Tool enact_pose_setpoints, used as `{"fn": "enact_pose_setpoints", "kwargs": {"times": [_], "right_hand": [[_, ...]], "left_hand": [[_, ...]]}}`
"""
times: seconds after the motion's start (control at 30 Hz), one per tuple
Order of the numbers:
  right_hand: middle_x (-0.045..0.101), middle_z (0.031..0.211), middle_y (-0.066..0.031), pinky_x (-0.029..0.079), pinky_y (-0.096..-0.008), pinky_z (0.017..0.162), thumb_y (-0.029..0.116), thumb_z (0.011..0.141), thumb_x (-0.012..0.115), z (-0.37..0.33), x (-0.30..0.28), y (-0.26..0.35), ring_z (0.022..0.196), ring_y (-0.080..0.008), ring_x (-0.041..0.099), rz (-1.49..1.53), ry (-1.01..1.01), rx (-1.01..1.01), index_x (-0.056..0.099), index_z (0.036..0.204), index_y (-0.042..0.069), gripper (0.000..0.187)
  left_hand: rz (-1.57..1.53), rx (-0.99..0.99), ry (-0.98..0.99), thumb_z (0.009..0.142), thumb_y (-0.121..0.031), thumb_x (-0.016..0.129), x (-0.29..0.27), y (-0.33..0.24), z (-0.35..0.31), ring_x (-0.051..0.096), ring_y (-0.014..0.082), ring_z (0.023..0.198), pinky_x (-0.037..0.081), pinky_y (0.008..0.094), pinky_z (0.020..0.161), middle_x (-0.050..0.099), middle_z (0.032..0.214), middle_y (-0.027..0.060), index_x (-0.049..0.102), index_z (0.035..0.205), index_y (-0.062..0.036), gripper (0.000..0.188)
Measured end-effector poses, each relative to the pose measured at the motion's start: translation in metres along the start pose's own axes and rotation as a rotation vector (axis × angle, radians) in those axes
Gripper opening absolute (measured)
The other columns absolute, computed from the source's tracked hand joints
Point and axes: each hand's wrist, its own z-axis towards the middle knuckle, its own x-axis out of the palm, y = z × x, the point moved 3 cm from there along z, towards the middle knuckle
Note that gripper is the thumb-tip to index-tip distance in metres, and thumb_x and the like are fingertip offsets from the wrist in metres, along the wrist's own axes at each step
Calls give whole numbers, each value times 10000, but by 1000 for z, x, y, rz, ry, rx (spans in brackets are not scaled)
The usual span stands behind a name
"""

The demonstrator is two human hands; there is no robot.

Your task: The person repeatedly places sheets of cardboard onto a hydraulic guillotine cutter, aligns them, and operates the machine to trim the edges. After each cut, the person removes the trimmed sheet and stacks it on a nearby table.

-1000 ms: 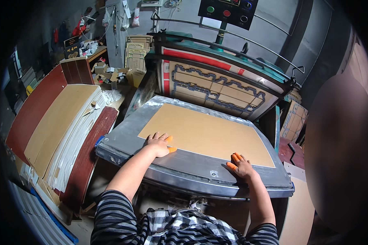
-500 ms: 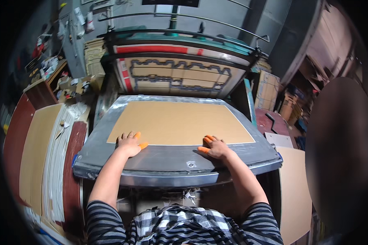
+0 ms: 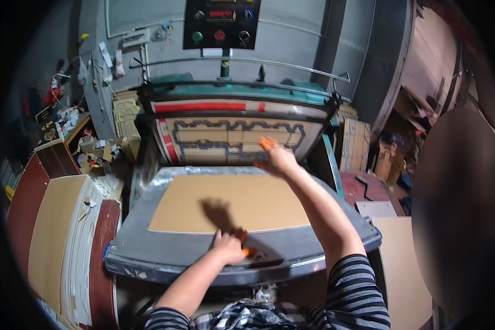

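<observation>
A tan cardboard sheet [image 3: 187, 203] lies on the grey metal bed [image 3: 165, 247] of a press. My left hand [image 3: 231, 247], orange covers on some fingertips, is at the sheet's near edge, fingers apart and nothing held. Raised above the far part of the sheet, my right hand [image 3: 280, 159] also wears orange covers; its thumb and fingers are spread and it holds nothing, though motion blurs it. Behind it stands the tilted die board [image 3: 203, 135] with dark cutting outlines, partly covered by that hand. A hand-shaped shadow falls across the sheet.
A control panel [image 3: 220, 25] with coloured buttons hangs above the press. Stacked sheets [image 3: 55, 236] stand at the left, beside a dark red board [image 3: 103, 258]. More tan board [image 3: 404, 264] is at the right. A dark blurred oval [image 3: 462, 214] blocks part of the right side.
My right hand has lifted off the sheet's near edge and moved up and forward. My left hand has slid right along that edge. The view has tilted up, bringing the control panel in.
</observation>
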Motion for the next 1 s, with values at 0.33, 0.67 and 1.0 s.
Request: {"fn": "enact_pose_setpoints", "kwargs": {"times": [0.33,0.67,1.0], "right_hand": [[413,1434,-138,429,-504,961,236,852,576,225,-150,66,1257,-297,482,-160,-291,319,379,1429,309,614],[464,1400,-192,479,-409,966,180,835,644,151,-175,92,1219,-348,533,-99,-556,-236,393,1431,128,649],[610,1192,-207,365,-560,1061,163,787,718,-176,-218,120,1160,-372,575,83,-264,-362,566,1214,3,481]], "left_hand": [[-64,54,-76,896,-709,321,7,10,-5,169,365,1436,125,528,1148,250,1556,80,326,1472,-109,832],[-187,47,-260,854,-662,478,31,16,-1,268,374,1389,187,549,1117,367,1480,108,439,1400,-70,806],[97,50,-606,843,-447,620,-152,86,142,487,297,1246,365,421,1039,592,1241,142,604,1215,-62,536]]}}
